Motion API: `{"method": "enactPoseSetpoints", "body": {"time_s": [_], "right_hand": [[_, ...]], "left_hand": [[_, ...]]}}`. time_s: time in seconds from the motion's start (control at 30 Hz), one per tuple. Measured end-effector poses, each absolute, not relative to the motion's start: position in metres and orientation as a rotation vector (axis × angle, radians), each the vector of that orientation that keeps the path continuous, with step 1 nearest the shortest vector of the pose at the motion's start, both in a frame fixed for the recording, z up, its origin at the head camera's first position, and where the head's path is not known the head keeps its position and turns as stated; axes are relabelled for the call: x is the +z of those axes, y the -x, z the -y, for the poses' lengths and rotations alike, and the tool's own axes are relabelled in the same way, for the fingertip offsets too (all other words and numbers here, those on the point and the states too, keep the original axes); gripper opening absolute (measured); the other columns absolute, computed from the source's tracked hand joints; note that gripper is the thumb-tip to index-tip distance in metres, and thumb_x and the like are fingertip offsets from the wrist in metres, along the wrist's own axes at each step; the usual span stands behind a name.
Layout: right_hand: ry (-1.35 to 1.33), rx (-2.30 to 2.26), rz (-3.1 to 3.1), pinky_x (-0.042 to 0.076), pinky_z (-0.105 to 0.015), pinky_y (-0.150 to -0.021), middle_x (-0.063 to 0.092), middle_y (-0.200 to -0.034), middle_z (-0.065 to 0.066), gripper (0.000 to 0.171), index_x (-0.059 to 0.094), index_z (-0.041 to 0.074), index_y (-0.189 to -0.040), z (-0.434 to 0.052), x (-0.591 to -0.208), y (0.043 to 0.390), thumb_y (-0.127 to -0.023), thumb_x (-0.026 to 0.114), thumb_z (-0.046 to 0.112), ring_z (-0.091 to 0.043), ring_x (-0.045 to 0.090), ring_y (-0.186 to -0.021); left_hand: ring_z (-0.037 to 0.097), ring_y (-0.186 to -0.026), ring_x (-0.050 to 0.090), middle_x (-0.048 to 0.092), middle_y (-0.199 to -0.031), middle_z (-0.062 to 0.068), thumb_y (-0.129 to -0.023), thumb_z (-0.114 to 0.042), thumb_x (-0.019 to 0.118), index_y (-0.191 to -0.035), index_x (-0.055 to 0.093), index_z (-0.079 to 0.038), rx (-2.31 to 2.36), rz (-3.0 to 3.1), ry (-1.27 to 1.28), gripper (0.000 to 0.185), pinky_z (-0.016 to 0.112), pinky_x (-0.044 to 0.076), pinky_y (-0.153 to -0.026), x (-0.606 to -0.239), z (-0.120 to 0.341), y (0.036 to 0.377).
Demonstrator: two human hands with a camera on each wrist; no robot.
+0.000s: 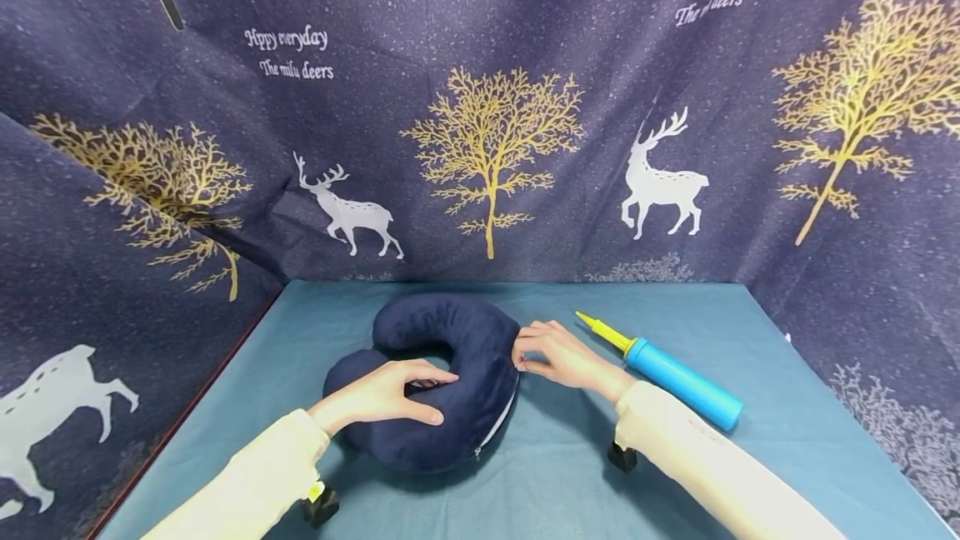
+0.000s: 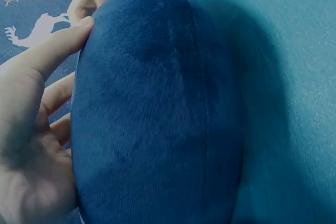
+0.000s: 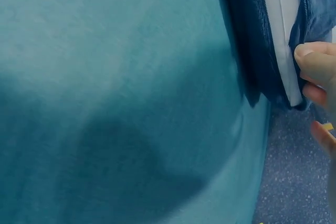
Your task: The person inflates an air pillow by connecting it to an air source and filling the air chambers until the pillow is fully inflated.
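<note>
A dark navy U-shaped neck pillow [image 1: 450, 382] lies on the teal table cloth [image 1: 570, 473]; it fills the left wrist view [image 2: 157, 108]. My left hand [image 1: 390, 394] lies across its near arm, fingers stretched toward the hollow and thumb [image 2: 52, 51] spread along the plush. My right hand [image 1: 558, 357] pinches the pillow's right edge. In the right wrist view the fingertips [image 3: 315, 64] pinch the navy cover [image 3: 252, 40] beside an open zip, and a white inner layer [image 3: 283, 30] shows.
A blue hand pump [image 1: 678, 382] with a yellow nozzle lies on the cloth just right of my right hand. Dark curtains printed with deer and gold trees [image 1: 491, 148] wall in the table at the back and both sides.
</note>
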State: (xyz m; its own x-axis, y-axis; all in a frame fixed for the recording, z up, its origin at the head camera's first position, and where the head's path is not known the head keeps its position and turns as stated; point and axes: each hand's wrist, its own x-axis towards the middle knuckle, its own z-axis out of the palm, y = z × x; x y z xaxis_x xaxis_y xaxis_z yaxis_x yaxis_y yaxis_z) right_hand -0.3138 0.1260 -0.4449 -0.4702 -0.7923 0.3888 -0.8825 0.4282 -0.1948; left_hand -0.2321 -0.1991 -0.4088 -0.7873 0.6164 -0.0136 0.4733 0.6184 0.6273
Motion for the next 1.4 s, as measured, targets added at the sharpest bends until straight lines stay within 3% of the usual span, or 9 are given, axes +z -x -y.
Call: {"method": "enactPoseSetpoints", "body": {"time_s": [0.57,0.83,1.07,1.4], "right_hand": [[-1.411,0.593,2.539,0.039,-0.036,-0.083,0.061,-0.093,0.013,0.008,0.064,0.028,-0.091,-0.127,-0.444,0.32,-0.089,0.072,0.025,-0.012,0.055,-0.095],[-1.4,0.586,2.542,0.038,-0.035,-0.082,0.061,-0.093,0.013,0.009,0.064,0.028,-0.091,-0.127,-0.445,0.319,-0.089,0.072,0.025,-0.013,0.055,-0.095],[-1.369,0.549,2.539,0.041,-0.037,-0.083,0.062,-0.094,0.012,0.008,0.065,0.025,-0.092,-0.127,-0.443,0.316,-0.089,0.073,0.023,-0.012,0.055,-0.096],[-1.24,0.602,2.633,0.045,-0.044,-0.09,0.065,-0.109,0.006,0.022,0.065,0.025,-0.108,-0.129,-0.433,0.29,-0.089,0.073,0.016,-0.016,0.058,-0.105]], "left_hand": [[0.02,-0.11,0.06,0.064,-0.122,0.001,-0.083,-0.045,0.076,-0.139,0.058,-0.023,0.918,-2.598,-0.938,0.062,0.031,0.05,-0.093,-0.407,0.193,0.231],[0.011,-0.101,0.06,0.067,-0.117,0.0,-0.085,-0.036,0.076,-0.132,0.064,-0.022,0.898,-2.613,-1.061,0.05,0.025,0.05,-0.085,-0.397,0.195,0.228],[0.013,-0.109,0.062,0.068,-0.118,-0.004,-0.081,-0.027,0.08,-0.127,0.068,-0.024,0.82,-2.697,-1.044,0.047,0.03,0.051,-0.093,-0.39,0.197,0.215],[0.014,-0.108,0.06,0.066,-0.118,-0.003,-0.077,-0.036,0.082,-0.129,0.066,-0.024,0.832,-2.72,-1.134,0.056,0.032,0.049,-0.094,-0.4,0.202,0.211]]}}
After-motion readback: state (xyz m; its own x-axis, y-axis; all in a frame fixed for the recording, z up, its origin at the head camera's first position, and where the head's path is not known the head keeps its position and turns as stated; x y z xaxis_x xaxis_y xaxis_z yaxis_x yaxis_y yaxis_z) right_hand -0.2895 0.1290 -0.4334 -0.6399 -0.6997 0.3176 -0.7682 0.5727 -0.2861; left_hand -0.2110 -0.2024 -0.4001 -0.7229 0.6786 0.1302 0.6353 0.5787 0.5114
